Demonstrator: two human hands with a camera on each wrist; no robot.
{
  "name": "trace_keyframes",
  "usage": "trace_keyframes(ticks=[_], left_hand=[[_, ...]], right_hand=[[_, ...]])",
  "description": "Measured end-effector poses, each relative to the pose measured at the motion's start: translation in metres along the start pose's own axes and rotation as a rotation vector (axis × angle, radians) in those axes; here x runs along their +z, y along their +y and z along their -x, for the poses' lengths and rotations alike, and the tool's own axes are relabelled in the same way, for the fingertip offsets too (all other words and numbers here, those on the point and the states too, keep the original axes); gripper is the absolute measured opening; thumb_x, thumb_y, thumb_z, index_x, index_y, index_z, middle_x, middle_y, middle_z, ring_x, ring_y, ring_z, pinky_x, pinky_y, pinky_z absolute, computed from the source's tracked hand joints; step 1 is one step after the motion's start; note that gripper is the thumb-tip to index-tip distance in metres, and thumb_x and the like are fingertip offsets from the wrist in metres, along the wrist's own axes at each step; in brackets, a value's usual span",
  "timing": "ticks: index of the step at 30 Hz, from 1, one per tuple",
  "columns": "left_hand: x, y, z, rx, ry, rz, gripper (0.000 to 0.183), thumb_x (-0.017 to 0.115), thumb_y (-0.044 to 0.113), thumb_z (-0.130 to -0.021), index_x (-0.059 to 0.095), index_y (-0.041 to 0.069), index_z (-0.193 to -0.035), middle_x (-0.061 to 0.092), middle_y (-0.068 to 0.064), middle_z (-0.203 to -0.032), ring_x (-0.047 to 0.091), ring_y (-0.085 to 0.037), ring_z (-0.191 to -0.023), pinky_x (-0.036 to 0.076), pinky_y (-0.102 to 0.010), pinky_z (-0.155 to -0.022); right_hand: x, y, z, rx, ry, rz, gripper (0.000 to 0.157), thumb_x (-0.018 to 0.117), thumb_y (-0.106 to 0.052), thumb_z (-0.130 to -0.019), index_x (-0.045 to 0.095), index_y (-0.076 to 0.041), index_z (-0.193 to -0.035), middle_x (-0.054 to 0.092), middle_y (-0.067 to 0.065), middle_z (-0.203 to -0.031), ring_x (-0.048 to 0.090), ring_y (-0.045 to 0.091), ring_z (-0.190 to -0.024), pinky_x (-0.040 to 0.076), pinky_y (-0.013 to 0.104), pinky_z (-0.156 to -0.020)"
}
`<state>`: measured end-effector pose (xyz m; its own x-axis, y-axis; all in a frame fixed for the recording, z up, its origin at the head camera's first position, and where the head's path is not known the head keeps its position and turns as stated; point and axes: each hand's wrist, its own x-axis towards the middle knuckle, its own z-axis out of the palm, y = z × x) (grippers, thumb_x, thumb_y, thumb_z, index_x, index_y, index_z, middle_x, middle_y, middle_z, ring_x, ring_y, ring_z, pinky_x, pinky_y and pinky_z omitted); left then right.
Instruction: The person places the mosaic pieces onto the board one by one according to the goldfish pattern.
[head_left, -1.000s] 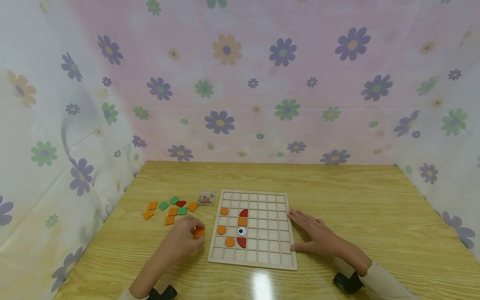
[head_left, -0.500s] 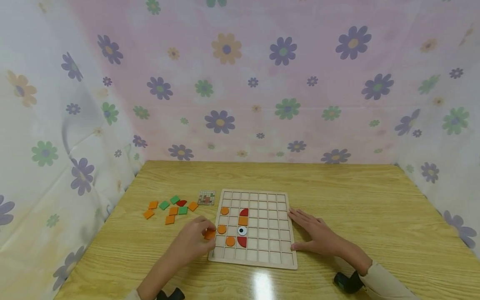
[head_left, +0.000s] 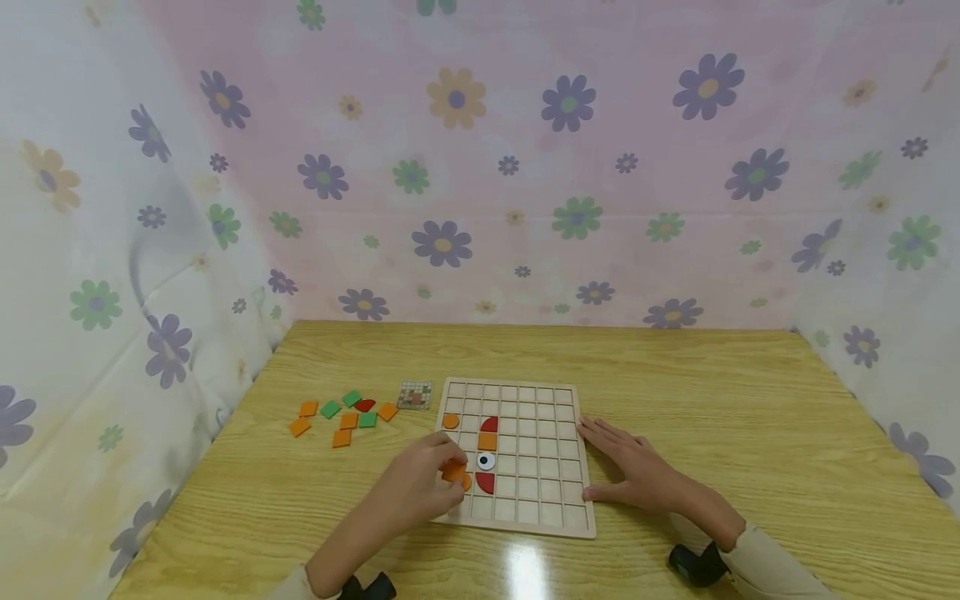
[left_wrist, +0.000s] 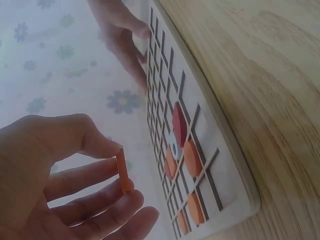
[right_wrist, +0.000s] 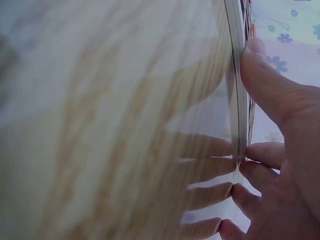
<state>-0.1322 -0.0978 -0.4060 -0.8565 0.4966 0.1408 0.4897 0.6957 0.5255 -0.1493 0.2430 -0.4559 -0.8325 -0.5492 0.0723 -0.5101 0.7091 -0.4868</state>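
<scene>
My left hand (head_left: pixel 420 479) pinches an orange square tile (left_wrist: pixel 122 171) between thumb and fingertips, above the left columns of a wooden grid board (head_left: pixel 538 492). On the board lie orange discs (head_left: pixel 451 422), two red quarter-round tiles (head_left: pixel 486 483), an orange square (head_left: pixel 487 441) and a white eye piece (head_left: pixel 486 461). The hand covers part of the board's left side and some discs. My right hand (head_left: pixel 637 475) rests at the board's right edge, thumb and fingers spread and touching the rim, as the right wrist view also shows.
Left of the board, loose orange tiles (head_left: pixel 342 437), green tiles (head_left: pixel 331 409) and a red piece (head_left: pixel 365 406) lie on the wooden table (head_left: pixel 675 367). A small patterned card (head_left: pixel 415 395) lies by the board's upper left corner. Flowered cloth (head_left: pixel 495 192) hangs behind and at the sides.
My left hand has moved right with the orange tile, from the table beside the board to over its left columns. The right hand has stayed at the board's edge.
</scene>
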Motion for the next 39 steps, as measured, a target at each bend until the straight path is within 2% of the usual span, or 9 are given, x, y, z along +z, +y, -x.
trace_keyframes(ticks=[5,12,18,22,28,34,39], left_hand=[[0.006,0.006,-0.006,0.026,-0.020,-0.027,0.020,0.071,0.012,-0.075,0.070,0.008,-0.094,0.060,0.003,-0.095,0.052,-0.012,-0.078,0.046,-0.022,-0.066],[0.014,0.009,-0.011,0.055,-0.047,-0.009,0.016,0.070,0.012,-0.076,0.070,0.009,-0.091,0.059,0.004,-0.092,0.051,-0.010,-0.076,0.045,-0.021,-0.067],[0.023,0.014,-0.017,0.091,-0.083,0.002,0.016,0.067,0.009,-0.073,0.069,0.009,-0.089,0.057,0.004,-0.089,0.046,-0.007,-0.071,0.042,-0.019,-0.059],[0.029,0.017,-0.020,0.107,-0.100,0.009,0.015,0.067,0.008,-0.073,0.068,0.009,-0.088,0.059,0.002,-0.092,0.047,-0.007,-0.075,0.042,-0.017,-0.059],[0.041,0.018,-0.027,0.096,-0.108,-0.030,0.016,0.068,0.009,-0.073,0.069,0.010,-0.089,0.060,0.002,-0.094,0.047,-0.007,-0.076,0.041,-0.017,-0.058],[0.052,0.018,-0.031,0.129,-0.102,-0.086,0.015,0.067,0.007,-0.072,0.068,0.010,-0.087,0.058,0.003,-0.088,0.047,-0.006,-0.074,0.041,-0.017,-0.059],[0.055,0.020,-0.033,0.143,-0.083,-0.139,0.011,0.069,0.008,-0.072,0.066,0.012,-0.081,0.054,0.005,-0.082,0.045,-0.006,-0.071,0.039,-0.017,-0.056]], right_hand=[[0.000,0.001,0.000,0.004,0.002,0.008,0.088,0.067,-0.052,-0.082,0.034,-0.003,-0.146,0.029,0.018,-0.150,0.026,0.042,-0.135,0.029,0.066,-0.090],[-0.001,0.002,0.000,0.007,0.004,0.023,0.088,0.066,-0.053,-0.082,0.033,-0.003,-0.147,0.029,0.018,-0.150,0.027,0.042,-0.135,0.030,0.064,-0.090],[-0.001,0.002,0.000,0.009,0.005,0.018,0.088,0.066,-0.053,-0.082,0.033,-0.003,-0.146,0.030,0.018,-0.150,0.026,0.042,-0.135,0.029,0.067,-0.090],[-0.001,0.001,0.000,0.012,-0.002,0.009,0.089,0.066,-0.053,-0.081,0.033,-0.003,-0.147,0.029,0.018,-0.150,0.026,0.042,-0.136,0.028,0.068,-0.091],[0.000,0.002,0.000,0.013,0.006,0.019,0.089,0.067,-0.053,-0.081,0.034,-0.002,-0.146,0.030,0.019,-0.150,0.027,0.042,-0.135,0.029,0.065,-0.090],[0.002,0.004,0.000,0.020,0.001,0.011,0.089,0.067,-0.053,-0.081,0.034,-0.003,-0.146,0.030,0.018,-0.150,0.026,0.043,-0.135,0.028,0.066,-0.091],[0.002,0.003,0.000,0.026,-0.006,0.007,0.089,0.067,-0.053,-0.081,0.033,-0.003,-0.147,0.030,0.017,-0.150,0.025,0.042,-0.136,0.027,0.067,-0.092]])
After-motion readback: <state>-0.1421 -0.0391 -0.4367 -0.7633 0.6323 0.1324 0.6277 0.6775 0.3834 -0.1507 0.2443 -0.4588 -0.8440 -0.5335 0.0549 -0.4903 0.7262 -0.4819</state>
